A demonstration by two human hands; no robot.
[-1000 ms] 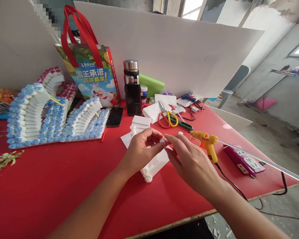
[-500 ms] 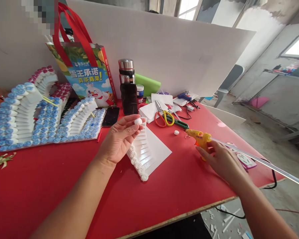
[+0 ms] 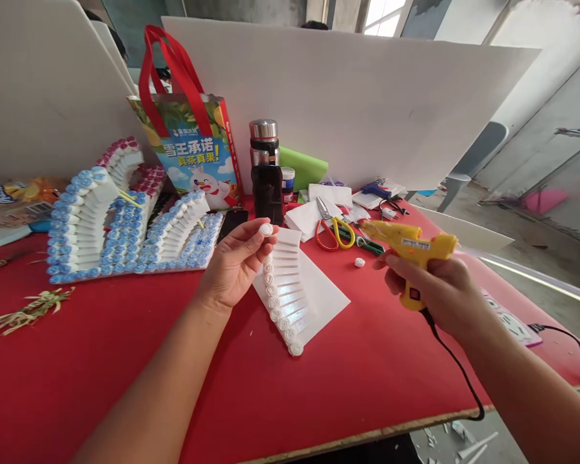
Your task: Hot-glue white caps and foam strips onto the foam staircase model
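Between the thumb and fingers of my left hand (image 3: 236,261) is a small white rosette (image 3: 266,229). Just below and beyond that hand lies a curved white stepped piece (image 3: 290,283) on a white sheet (image 3: 323,299), with several white rosettes (image 3: 273,301) in a row down its left edge. My right hand (image 3: 444,290) grips a yellow hot glue gun (image 3: 410,241), lifted off the table, its nozzle pointing left and its cord trailing down. A single loose rosette (image 3: 359,262) sits on the red table, left of my right hand.
Scissors (image 3: 336,229) lie on white papers behind the sheet. A steel-topped bottle (image 3: 265,145), a dark phone (image 3: 232,222) and a printed bag (image 3: 193,154) stand or lie at the back. Blue-and-white rosette models (image 3: 125,238) fill the left. A power strip (image 3: 512,325) lies right.
My right hand has taken up the glue gun from the table and turned it level. My left hand still pinches the rosette. The view has shifted slightly left.
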